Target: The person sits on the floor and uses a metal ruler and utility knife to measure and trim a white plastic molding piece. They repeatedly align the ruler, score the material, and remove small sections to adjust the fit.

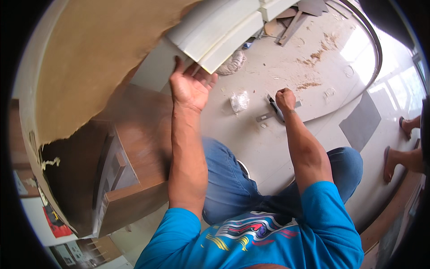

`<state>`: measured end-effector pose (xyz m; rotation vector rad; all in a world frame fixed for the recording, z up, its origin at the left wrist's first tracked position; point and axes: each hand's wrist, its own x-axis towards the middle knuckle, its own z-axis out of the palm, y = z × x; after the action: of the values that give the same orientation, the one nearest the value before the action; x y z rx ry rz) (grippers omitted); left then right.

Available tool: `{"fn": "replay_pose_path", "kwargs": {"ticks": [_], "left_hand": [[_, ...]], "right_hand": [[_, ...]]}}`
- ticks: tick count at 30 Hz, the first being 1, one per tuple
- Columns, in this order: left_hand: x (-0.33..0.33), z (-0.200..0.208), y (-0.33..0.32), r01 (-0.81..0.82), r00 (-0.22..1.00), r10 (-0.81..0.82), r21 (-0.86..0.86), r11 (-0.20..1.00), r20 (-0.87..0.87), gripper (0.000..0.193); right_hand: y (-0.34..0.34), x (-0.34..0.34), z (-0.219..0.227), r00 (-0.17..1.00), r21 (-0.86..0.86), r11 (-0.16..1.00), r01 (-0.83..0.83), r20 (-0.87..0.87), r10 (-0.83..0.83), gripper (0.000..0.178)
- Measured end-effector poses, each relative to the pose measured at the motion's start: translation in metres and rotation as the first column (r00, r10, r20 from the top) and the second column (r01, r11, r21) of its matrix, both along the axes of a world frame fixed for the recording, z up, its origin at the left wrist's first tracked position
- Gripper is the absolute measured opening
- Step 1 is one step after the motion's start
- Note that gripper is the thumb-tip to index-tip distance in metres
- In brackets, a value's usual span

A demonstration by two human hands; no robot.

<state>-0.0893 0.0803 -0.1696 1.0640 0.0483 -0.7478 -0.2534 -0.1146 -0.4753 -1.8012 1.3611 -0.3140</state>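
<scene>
While the left forearm reaches steeply up from the lower edge, the left hand (190,88) turns its palm upward, thumb apart and fingers loosely spread at the near corner of a white unit (230,40). The right arm stretches forward over the floor (264,143), and the right hand (285,99) is bent inward with its fingers curled; I cannot tell whether it grips anything. Some left fingertips are lost behind the unit's edge, so any load on them cannot be judged. The upper frame cuts off the unit, and a brown sheet (94,67) partly overlaps it. The unit sits at upper centre, its long front edge running from the left hand up to the right. Just beside the right hand, a dark-handled tool (274,106) slants toward upper left, while a metal strip (265,117) lies crosswise, partly hidden by the wrist.
</scene>
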Motion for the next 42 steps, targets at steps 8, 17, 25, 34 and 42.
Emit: {"fn": "replay_pose_path", "kwargs": {"ticks": [8,17,25,34,42], "left_hand": [[0.006,-0.007,0.016,0.082,0.98,-0.104,0.133,0.988,0.17,0.052],[-0.008,-0.005,0.01,0.076,0.944,-0.13,0.185,0.98,0.302,0.097],[-0.003,-0.015,0.019,0.03,0.929,-0.109,0.221,0.975,0.354,0.062],[-0.001,-0.009,0.022,-0.04,0.851,-0.16,0.365,0.93,0.501,0.064],[-0.011,-0.005,0.016,-0.138,0.79,-0.201,0.487,0.863,0.579,0.07]], "right_hand": [[0.018,0.013,0.005,0.977,0.01,0.978,-0.206,0.049,0.206,0.024],[0.002,0.01,-0.024,0.969,0.004,0.971,-0.241,0.05,0.24,0.029],[0.013,0.015,-0.024,0.967,0.03,0.968,-0.248,0.061,0.246,0.03],[0.007,0.01,-0.012,0.977,0.075,0.976,-0.203,0.079,0.197,0.026],[-0.061,-0.009,-0.025,0.96,-0.021,0.96,0.281,-0.006,-0.281,0.029]]}}
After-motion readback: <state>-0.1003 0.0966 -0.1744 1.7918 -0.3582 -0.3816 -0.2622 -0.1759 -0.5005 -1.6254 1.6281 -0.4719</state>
